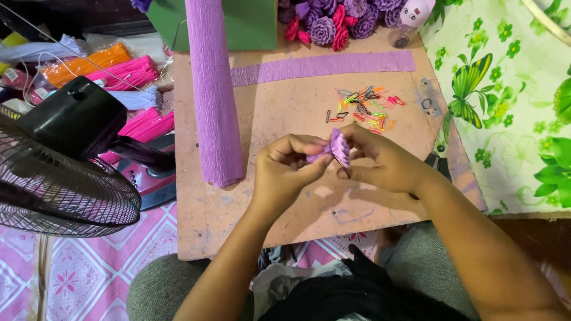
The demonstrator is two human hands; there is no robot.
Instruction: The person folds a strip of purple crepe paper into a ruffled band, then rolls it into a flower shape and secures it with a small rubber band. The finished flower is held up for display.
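A brown board serving as the surface [309,196] is seen from above, with a patterned pink floor covering [89,279] below it at left. A black fan [59,172] is placed at the left edge. A tall roll of purple crepe paper [213,95] is laid lengthwise on the surface, and a flat purple crepe strip [324,66] is laid across the far part. Finished paper flowers [339,21] in purple and red are grouped at the far edge. A scatter of small coloured elastic bands [369,107] is noted near the strip. Above the surface's centre, a small pleated purple paper piece [338,148] is pinched between the left hand [285,172] and right hand [383,163], both closed on it.
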